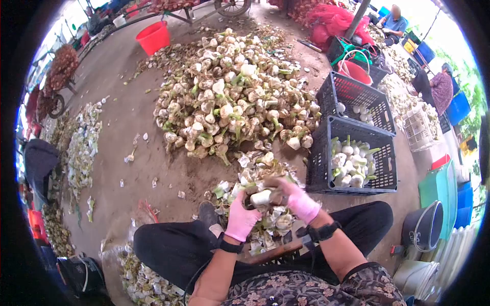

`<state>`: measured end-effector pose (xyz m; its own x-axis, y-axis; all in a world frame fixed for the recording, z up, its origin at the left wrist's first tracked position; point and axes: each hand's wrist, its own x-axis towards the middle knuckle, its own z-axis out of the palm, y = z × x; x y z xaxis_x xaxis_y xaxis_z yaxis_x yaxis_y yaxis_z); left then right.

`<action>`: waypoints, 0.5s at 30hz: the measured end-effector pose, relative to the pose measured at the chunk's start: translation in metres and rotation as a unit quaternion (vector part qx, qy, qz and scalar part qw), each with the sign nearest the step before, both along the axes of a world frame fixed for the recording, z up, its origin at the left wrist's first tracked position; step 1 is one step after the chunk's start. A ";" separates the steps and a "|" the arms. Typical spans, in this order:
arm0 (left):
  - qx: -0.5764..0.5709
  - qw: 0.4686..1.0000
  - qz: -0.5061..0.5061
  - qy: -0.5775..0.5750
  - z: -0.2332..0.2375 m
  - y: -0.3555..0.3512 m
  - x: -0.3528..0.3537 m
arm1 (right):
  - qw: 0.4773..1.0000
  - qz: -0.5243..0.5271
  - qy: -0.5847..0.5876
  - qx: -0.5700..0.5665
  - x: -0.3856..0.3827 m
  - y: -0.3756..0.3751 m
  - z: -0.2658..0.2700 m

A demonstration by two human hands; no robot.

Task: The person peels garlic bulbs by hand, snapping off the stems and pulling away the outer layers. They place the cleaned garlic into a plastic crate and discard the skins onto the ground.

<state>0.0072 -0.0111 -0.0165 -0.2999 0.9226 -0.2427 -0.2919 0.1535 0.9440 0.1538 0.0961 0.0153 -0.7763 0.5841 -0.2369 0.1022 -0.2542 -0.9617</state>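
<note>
Between my hands is a pale, peeled-looking garlic bulb [261, 198], above a heap of papery skins [278, 220]. My left hand [242, 219], in a pink glove with dark fingertips, is closed around the bulb's left side. My right hand [300, 201], gloved the same way, is at the bulb's right. Its fingers are curled and smeared by motion, so I cannot make out whether they grip anything. Just ahead lies a big pile of untrimmed garlic [229, 99] with stalks. To the right, a black crate [319, 166] holds several cleaned white garlic bulbs [352, 163].
Behind the near crate stands a second black crate [329, 89] with a few bulbs, and a red bucket [356, 73]. Another red bucket [153, 38] is beyond the pile. A dark bucket [422, 224] stands at right. Two people sit working at the far right.
</note>
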 end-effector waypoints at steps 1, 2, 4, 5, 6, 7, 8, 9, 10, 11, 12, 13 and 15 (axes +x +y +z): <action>0.000 0.991 0.013 0.130 -0.003 0.002 0.002 | 1.000 0.012 -0.014 -0.017 -0.005 -0.006 -0.008; 0.008 0.988 -0.011 0.152 -0.003 0.001 0.002 | 0.998 -0.011 -0.034 -0.048 -0.009 -0.010 -0.007; 0.030 0.999 0.019 0.032 0.000 0.003 0.008 | 0.966 -0.073 -0.004 -0.248 -0.005 -0.005 -0.024; 0.026 0.999 0.036 -0.018 0.007 0.002 0.008 | 0.990 -0.081 0.059 -0.096 0.005 0.002 -0.059; 0.022 0.999 0.048 0.012 0.000 0.001 0.003 | 0.969 -0.150 0.121 -0.155 0.012 0.009 -0.056; 0.017 0.997 0.060 0.040 -0.009 0.001 -0.002 | 0.936 -0.217 0.180 -0.212 0.019 0.019 -0.048; 0.045 0.987 0.108 -0.111 -0.013 0.006 -0.001 | 0.853 -0.303 0.301 -0.300 0.028 0.032 -0.035; -0.039 0.960 0.148 -0.236 -0.014 0.005 -0.008 | 0.739 -0.378 0.412 -0.377 0.041 0.044 -0.026; -0.044 0.970 0.159 -0.180 -0.021 0.008 -0.006 | 0.708 -0.406 0.454 -0.359 0.060 0.060 -0.039; -0.048 0.976 0.171 -0.124 -0.029 0.011 -0.003 | 0.674 -0.431 0.494 -0.339 0.069 0.074 -0.042; -0.047 0.977 0.168 -0.126 -0.034 0.012 0.000 | 0.663 -0.460 0.482 -0.343 0.077 0.079 -0.048; -0.061 0.974 0.177 -0.130 -0.037 0.015 0.005 | 0.663 -0.461 0.481 -0.341 0.077 0.085 -0.053; -0.077 0.981 0.146 -0.103 -0.043 0.021 0.008 | 0.746 -0.447 0.368 -0.327 0.066 0.094 -0.071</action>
